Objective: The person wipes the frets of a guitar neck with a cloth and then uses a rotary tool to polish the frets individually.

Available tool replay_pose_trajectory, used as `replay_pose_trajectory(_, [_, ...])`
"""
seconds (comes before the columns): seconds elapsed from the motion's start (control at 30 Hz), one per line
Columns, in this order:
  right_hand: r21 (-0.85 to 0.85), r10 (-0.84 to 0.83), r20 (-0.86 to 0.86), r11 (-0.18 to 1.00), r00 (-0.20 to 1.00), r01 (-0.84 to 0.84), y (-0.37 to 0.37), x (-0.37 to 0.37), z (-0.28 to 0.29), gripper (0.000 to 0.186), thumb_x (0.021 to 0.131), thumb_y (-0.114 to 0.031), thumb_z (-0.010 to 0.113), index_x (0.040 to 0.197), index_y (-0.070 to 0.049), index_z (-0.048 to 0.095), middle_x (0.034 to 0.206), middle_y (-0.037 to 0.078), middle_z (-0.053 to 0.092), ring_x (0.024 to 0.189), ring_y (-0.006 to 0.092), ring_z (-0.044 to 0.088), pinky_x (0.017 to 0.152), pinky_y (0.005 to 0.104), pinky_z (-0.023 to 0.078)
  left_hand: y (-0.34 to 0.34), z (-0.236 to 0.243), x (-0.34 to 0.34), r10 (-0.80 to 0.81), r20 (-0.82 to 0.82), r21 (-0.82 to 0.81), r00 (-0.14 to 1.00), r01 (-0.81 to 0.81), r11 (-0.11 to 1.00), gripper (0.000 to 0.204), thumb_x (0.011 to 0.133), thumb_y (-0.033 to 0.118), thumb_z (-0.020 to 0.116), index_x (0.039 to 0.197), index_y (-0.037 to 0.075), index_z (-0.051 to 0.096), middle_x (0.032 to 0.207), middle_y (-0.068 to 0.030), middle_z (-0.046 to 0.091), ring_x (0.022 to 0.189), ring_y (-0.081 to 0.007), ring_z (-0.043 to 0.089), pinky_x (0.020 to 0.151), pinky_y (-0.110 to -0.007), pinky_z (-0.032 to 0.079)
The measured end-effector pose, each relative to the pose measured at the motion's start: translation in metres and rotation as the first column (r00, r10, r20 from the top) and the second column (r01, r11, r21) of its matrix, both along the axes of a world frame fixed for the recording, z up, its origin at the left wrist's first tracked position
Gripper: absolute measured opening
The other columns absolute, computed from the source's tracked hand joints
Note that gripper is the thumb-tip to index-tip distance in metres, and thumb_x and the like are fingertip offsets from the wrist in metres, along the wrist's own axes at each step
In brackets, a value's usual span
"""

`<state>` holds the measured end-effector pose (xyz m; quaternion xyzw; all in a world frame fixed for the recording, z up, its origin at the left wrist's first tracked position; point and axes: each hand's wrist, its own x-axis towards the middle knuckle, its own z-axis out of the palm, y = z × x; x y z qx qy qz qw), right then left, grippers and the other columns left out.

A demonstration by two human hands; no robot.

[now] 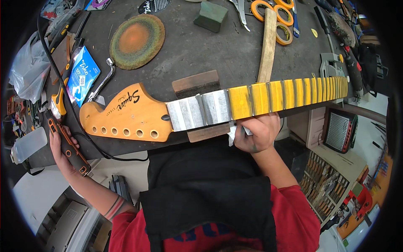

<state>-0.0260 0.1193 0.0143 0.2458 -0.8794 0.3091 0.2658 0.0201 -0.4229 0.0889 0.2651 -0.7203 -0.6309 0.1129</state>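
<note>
A guitar neck (126, 112) lies across the bench, its orange-tan headstock at left with a row of tuner holes. Silver tape (184, 113) masks the fretboard nearest the nut, and yellow tape (240, 102) covers the rest, leaving the metal frets bare. My left hand (58, 147) grips a black-and-orange handheld rotary tool (72, 152) by the bench's front edge, left of the headstock. Just below the yellow-taped part, my right hand (258, 132) is closed on a crumpled white tissue (232, 133). Some of its fingers are hidden by the neck.
Brown support blocks (195, 81) sit under the neck. Behind it lie a round buffing pad (137, 41), a green block (211, 17), a wooden stick (268, 46) and orange tape rolls (283, 33). A black cable (54, 63) curves along the left. A clear bottle (29, 145) lies at far left.
</note>
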Motion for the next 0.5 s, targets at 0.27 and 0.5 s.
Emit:
replay_pose_trajectory(0.27, [0.009,-0.009,-0.058,1.000,0.998,0.009,-0.0024,0.0000,-0.0003,0.046,0.068,0.010,0.083,0.106,-0.011,0.067,0.103,0.015,0.079,0.090,0.0394,0.075,0.080,0.0451,0.055,0.0027,0.0012,0.0014,0.024,0.004,-0.011,1.000,-0.024,1.000,0.055,0.116,0.038,0.066,0.159,0.006,0.058,0.114,-0.0068,0.073,0.080,-0.0096,0.069,0.064,-0.022,0.058])
replay_pose_trajectory(0.5, [0.011,-0.013,-0.100,1.000,0.995,0.015,-0.0015,-0.0003,-0.0062,0.052,0.070,0.009,0.085,0.113,-0.012,0.065,0.103,0.014,0.079,0.090,0.0385,0.075,0.081,0.0451,0.056,0.0060,0.0006,-0.0001,-0.004,-0.019,-0.020,1.000,0.004,1.000,0.053,0.115,0.039,0.066,0.153,0.003,0.058,0.111,-0.0076,0.068,0.077,-0.0095,0.068,0.064,-0.024,0.057])
